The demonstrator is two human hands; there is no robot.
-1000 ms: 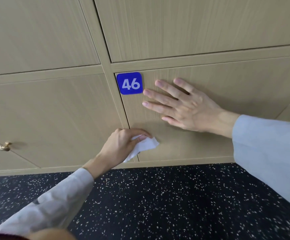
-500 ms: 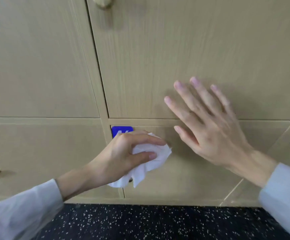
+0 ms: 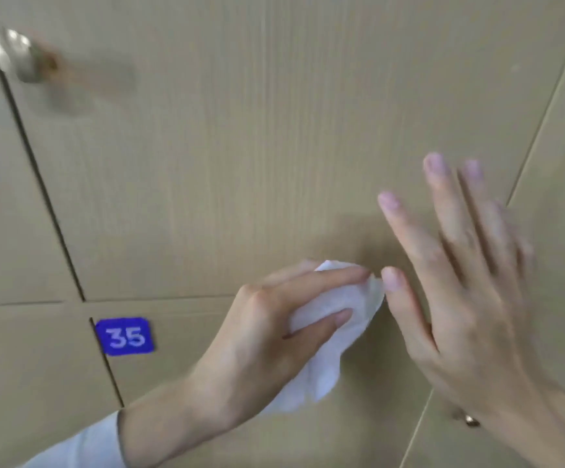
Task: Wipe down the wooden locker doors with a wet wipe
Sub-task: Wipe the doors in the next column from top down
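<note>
The round metal door knob (image 3: 12, 54) is smeared by blur; the right hand (image 3: 470, 298) hides another small brass knob (image 3: 471, 420).

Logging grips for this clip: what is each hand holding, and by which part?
The left hand grips the bunched wet wipe around its upper part. The right hand holds nothing, fingers spread.

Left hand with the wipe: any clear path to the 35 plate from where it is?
Probably yes. The left hand grips the wet wipe just right of the blue 35 plate, with only bare door between them. The right hand lies on the far side.
</note>
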